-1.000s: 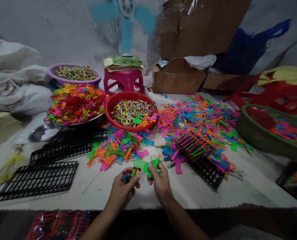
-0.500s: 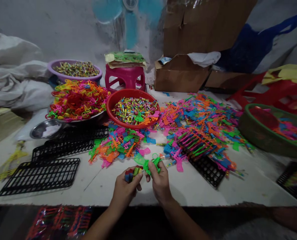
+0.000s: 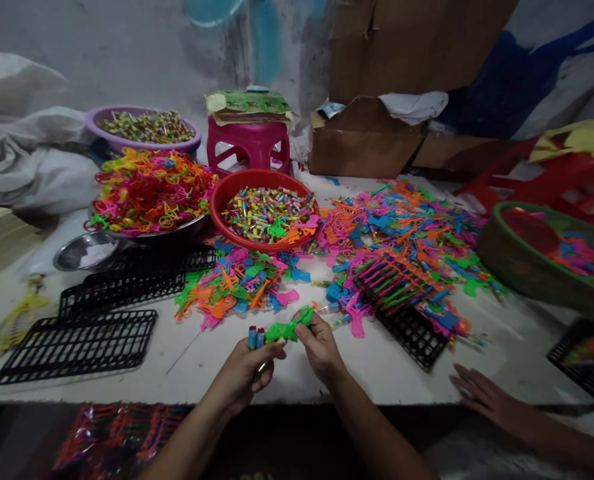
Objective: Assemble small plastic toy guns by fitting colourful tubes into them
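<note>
Near the table's front edge, my right hand [image 3: 319,350] pinches a small green plastic toy gun [image 3: 287,328] by its grip end. My left hand [image 3: 244,372] is closed around a bundle of small coloured tubes [image 3: 255,337], and its fingertips meet the green toy's barrel end. Just beyond my hands lies a small heap of coloured toy guns [image 3: 237,287]. A red bowl [image 3: 227,193] full of small coloured tubes stands behind that heap.
Black plastic grids [image 3: 77,343] lie at the left, and another black grid [image 3: 417,337] at the right holds toys. A big pile of coloured toys [image 3: 401,240], a green basket [image 3: 507,260] and cardboard boxes [image 3: 361,143] fill the right and back. Another person's hand [image 3: 481,397] rests at the front right edge.
The green toy has turned to lie level between my hands. Fewer tubes show above my left fist. Another person's hand has come onto the table's front right edge.
</note>
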`<action>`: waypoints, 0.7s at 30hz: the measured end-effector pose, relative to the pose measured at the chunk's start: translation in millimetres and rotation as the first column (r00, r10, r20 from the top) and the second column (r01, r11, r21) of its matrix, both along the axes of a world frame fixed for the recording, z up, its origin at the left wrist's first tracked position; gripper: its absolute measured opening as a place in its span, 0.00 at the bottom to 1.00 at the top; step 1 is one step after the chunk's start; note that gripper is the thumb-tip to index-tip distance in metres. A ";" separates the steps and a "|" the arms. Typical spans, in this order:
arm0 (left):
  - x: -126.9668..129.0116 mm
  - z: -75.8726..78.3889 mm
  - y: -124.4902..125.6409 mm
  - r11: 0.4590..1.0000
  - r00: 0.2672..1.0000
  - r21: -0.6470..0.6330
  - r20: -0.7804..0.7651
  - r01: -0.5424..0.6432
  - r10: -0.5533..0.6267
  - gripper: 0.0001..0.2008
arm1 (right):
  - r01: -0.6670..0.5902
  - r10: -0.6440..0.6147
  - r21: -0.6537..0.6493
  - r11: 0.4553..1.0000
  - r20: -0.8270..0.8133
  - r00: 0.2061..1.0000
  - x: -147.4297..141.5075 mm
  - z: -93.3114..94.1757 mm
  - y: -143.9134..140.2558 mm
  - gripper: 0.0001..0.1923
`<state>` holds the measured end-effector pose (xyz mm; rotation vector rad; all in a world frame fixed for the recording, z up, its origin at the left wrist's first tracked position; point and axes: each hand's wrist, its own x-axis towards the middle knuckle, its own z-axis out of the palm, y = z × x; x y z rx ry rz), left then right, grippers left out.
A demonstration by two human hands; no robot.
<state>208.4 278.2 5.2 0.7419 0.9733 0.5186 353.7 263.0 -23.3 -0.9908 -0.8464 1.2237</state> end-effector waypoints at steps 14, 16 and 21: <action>-9.2 -25.5 5.9 0.998 0.998 0.002 -0.003 -0.066 0.066 0.21 | 0.307 -0.184 -0.081 0.948 0.647 0.740 76.4 -15.5 2.6 0.20; -10.9 -36.5 8.5 0.987 0.986 -0.013 -0.052 -0.157 0.156 0.22 | 0.524 -0.332 0.093 0.846 0.862 0.383 94.6 -13.7 14.3 0.19; -6.9 -50.1 5.4 0.983 0.983 0.012 -0.034 -0.182 0.182 0.22 | 0.118 -0.108 0.093 0.989 0.985 0.134 55.6 -18.0 53.8 0.11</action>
